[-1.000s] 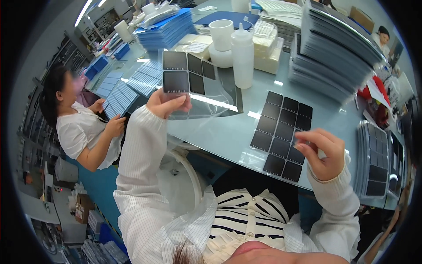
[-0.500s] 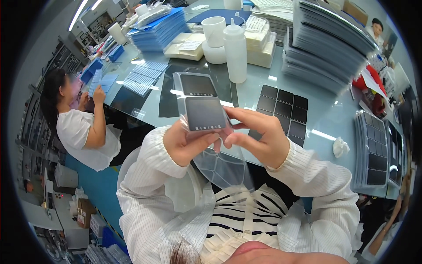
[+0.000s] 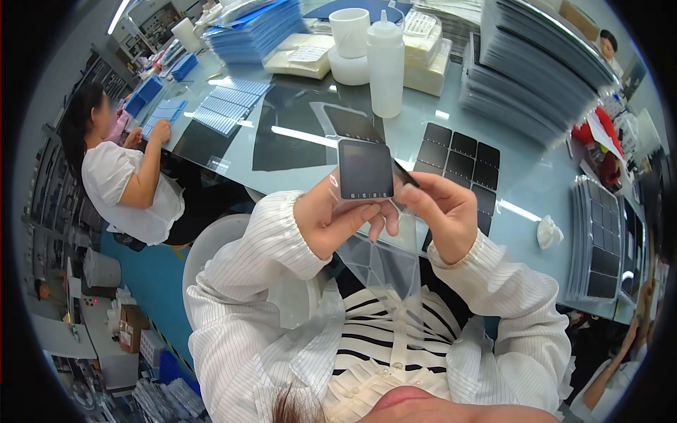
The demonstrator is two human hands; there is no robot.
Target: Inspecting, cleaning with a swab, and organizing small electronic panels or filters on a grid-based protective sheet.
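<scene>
My left hand (image 3: 337, 220) grips a clear plastic film (image 3: 377, 264), whose lower end hangs toward my lap. Dark rounded-corner panels sit on this film, one facing me (image 3: 365, 169) and another tilted away behind it (image 3: 352, 125). Between the thumb and fingers of my right hand (image 3: 446, 211) is a thin black panel (image 3: 405, 175), seen nearly edge-on beside the film. Behind my right hand, similar black panels (image 3: 458, 166) lie in rows on the glass-topped table.
A squeeze bottle (image 3: 385, 70) and a white cup (image 3: 350, 34) stand beyond my hands. Tall stacks of film sheets (image 3: 529, 77) rise at the far right. Crumpled tissue (image 3: 549, 233) lies on the right, near stacked panel sheets (image 3: 596, 243). A co-worker (image 3: 127, 169) sits at left.
Both hands have shifted, the left one rightward. The film has bent back, tilting its far panel away. A black panel now shows edge-on in my right hand, apart from the facing panel.
</scene>
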